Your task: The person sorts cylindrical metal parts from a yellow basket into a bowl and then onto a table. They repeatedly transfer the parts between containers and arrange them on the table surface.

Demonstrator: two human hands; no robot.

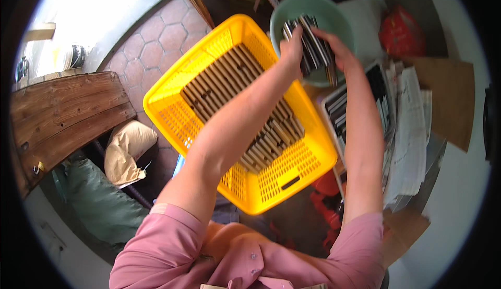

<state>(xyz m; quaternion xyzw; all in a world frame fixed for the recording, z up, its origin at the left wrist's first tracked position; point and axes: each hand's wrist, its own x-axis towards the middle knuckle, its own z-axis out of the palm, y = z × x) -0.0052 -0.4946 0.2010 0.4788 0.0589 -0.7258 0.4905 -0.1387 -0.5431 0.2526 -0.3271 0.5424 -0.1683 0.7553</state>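
Both my arms reach forward to a green basin (pixel 342 20) at the far side. A bundle of narrow dark and silvery strips (pixel 314 46), whose kind I cannot make out, is held between my hands over the basin. My left hand (pixel 292 51) presses on its left side, and my right hand (pixel 335 48) closes round its right side. Below my left forearm sits a yellow plastic basket (pixel 166 93) with slotted walls. Rows of brown, rod-like pieces (pixel 222 83) lie packed side by side in it, partly hidden by that forearm.
Right of the basket stands a tray (pixel 329 112) of similar dark strips, beside newspaper sheets (pixel 406 132) and brown cardboard (pixel 451 96). A red bag (pixel 401 32) lies at the far right. On the left are a wooden bench (pixel 73 106), a paper sack (pixel 128 148) and a green sack (pixel 99 200).
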